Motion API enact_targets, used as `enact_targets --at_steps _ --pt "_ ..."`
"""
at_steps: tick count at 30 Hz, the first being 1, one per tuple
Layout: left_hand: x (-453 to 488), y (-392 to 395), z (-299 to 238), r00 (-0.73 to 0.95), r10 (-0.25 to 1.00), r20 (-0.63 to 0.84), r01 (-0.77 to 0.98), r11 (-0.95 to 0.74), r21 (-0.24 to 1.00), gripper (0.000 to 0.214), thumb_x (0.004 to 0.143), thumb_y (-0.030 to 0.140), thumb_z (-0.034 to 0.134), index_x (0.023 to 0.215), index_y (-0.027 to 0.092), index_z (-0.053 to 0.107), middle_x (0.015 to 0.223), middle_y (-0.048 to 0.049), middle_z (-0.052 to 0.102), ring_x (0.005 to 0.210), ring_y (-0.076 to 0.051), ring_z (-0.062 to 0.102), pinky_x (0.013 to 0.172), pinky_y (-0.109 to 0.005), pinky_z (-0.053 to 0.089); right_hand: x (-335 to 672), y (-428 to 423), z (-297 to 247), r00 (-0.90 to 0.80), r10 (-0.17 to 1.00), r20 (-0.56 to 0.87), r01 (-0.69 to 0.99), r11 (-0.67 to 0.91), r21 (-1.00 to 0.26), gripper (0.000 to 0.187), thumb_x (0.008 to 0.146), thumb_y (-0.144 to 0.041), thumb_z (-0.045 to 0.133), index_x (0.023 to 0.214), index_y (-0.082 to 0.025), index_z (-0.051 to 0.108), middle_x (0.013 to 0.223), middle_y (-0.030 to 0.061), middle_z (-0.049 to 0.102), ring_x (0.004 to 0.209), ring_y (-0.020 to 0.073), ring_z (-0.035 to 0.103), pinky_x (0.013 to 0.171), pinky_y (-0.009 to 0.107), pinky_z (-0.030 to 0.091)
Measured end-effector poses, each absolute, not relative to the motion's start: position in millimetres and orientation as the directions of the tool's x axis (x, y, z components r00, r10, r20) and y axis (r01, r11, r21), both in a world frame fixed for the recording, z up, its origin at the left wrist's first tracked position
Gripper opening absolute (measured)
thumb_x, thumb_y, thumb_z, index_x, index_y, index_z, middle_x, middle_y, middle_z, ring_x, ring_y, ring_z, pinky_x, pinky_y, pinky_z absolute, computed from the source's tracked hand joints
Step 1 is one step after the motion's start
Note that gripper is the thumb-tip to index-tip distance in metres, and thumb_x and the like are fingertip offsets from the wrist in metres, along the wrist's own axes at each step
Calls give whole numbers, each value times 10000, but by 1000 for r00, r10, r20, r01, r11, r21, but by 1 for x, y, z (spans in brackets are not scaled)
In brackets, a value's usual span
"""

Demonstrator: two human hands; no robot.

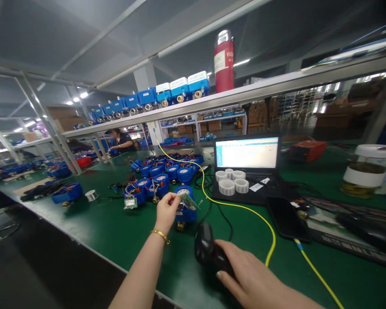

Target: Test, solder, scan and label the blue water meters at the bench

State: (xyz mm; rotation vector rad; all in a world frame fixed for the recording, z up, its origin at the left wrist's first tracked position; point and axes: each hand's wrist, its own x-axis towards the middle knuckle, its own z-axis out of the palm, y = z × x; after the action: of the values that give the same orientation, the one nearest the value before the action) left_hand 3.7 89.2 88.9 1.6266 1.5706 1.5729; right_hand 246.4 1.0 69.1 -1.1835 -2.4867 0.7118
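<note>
My left hand (pixel 167 209) pinches a small green circuit board (pixel 189 201) by its near left edge. The board is tilted and held over a blue water meter (pixel 187 213) with a brass fitting at its front. Wrapped around the handle of a black handheld barcode scanner (pixel 205 243) is my right hand (pixel 241 268); the scanner's head points toward the meter and the board. Just behind the left hand, more blue meters (pixel 159 183) with loose wires stand grouped on the green bench.
An open laptop (pixel 247 154) carries several white label rolls (pixel 227 186). A black phone (pixel 287 218) lies to the right, near a jar (pixel 366 171). A yellow cable (pixel 241 207) crosses the bench (pixel 116 240). Overhead, a shelf holds blue meters and a red flask (pixel 224 64). A co-worker (pixel 121 140) sits farther back.
</note>
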Motion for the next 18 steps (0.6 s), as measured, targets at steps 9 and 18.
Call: enact_targets --at_steps 9,18 --pt "3 62 82 -66 799 597 615 -439 655 177 823 327 515 815 232 664 913 -47 527 936 -206 502 859 -360 385 356 50 27 -350 904 246 829 421 -369 556 878 -468 367 1301 -118 452 1219 153 527 1111 273 520 947 447 442" --pt "19 29 61 -83 621 780 916 -260 305 204 874 311 470 1022 206 564 1049 -75 491 1014 -229 460 874 -377 372 527 120 5 -10 880 476 991 70 -110 861 807 -643 138 1213 -4 547 1162 255 530 1069 406 513 926 526 410"
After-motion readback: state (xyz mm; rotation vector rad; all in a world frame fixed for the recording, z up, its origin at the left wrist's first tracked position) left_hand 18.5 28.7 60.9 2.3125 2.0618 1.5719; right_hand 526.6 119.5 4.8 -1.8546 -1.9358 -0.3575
